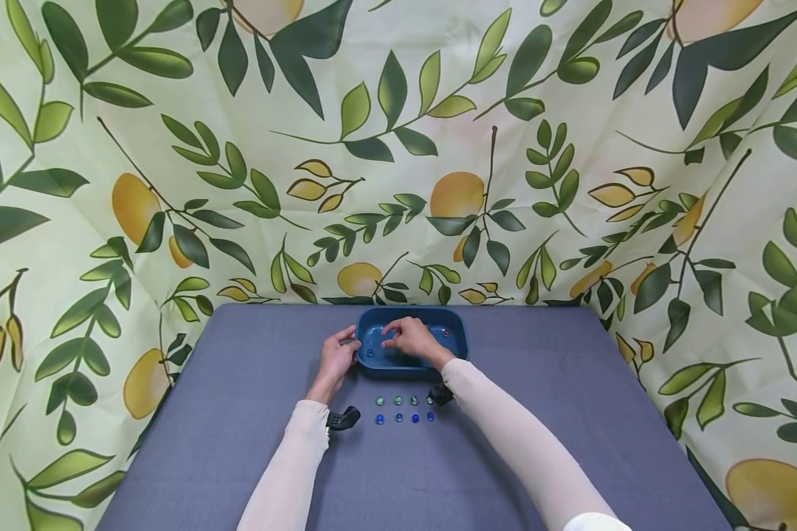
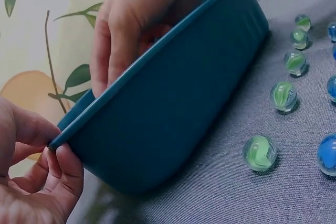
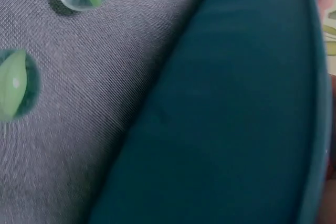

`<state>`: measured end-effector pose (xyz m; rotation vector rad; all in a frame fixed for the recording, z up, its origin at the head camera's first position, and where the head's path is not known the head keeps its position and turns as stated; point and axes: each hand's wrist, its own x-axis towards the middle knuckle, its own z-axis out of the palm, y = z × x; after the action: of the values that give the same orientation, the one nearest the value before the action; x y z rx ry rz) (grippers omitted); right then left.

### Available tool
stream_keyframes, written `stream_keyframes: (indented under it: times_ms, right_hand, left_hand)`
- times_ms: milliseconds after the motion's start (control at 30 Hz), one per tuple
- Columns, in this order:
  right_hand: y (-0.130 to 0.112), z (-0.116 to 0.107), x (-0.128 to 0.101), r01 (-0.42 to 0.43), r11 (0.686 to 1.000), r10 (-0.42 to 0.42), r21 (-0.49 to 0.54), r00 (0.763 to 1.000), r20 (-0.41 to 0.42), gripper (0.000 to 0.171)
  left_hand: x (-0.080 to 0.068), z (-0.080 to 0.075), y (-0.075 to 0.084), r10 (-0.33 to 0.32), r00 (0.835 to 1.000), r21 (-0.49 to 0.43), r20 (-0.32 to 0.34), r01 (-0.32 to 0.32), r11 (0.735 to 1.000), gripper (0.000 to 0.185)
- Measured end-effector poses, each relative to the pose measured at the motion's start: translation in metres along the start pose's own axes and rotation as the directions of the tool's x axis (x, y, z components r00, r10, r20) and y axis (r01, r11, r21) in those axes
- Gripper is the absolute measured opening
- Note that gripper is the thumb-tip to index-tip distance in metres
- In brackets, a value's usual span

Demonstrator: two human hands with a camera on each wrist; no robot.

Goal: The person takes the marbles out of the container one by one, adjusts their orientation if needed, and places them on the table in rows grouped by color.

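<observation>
A dark blue plastic tub [image 1: 412,372] stands at the far side of the table. My left hand [image 1: 337,358] pinches the rim at its left end, thumb and fingers on either side of the edge, as the left wrist view shows. My right hand [image 1: 412,338] reaches over the near wall into the tub, fingers bent downward, with a gap between thumb and index finger. Inside the tub lie a dark bluish marble [image 1: 370,352] near the left end and a reddish marble [image 1: 446,333] near the right. In the right wrist view the tub wall hides most of the right hand.
Before the tub, several green-swirled glass marbles [image 2: 260,153] form a row. Nearer me, a parallel row holds several blue marbles [image 1: 380,419]. A grey-blue cloth covers the table [image 1: 252,413]. Behind it hangs a leaf-and-fruit patterned curtain [image 1: 398,169]. Black wrist cameras [image 1: 344,419] sit on both wrists.
</observation>
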<state>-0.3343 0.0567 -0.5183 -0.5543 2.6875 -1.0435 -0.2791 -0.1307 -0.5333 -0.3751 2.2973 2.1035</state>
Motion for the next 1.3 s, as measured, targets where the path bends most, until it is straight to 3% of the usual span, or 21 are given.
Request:
stream_keyframes:
  times_ms: [367,667,1000,1300]
  right_hand:
    - [-0.004,0.019,0.008,0.014,0.995,-0.011,-0.095,0.999,0.039,0.027]
    - [-0.006,0.030,0.013,0.030,0.981,-0.020,-0.190,0.998,0.052,0.024]
    - [-0.011,0.040,0.012,0.039,0.978,-0.027,-0.204,0.998,0.062,0.021]
    - [-0.010,0.028,0.010,0.048,0.983,-0.048,-0.180,0.999,0.005,0.018]
  left_hand:
    - [-0.002,0.002,-0.001,0.061,0.998,-0.039,-0.009,-0.061,0.997,0.044]
    - [-0.001,0.002,0.000,0.015,1.000,-0.050,0.010,-0.014,0.999,0.044]
    - [-0.004,0.003,-0.006,0.015,1.000,-0.060,0.006,-0.015,0.998,0.045]
    - [0.001,0.001,-0.008,0.044,0.999,-0.086,0.004,-0.043,0.995,0.045]
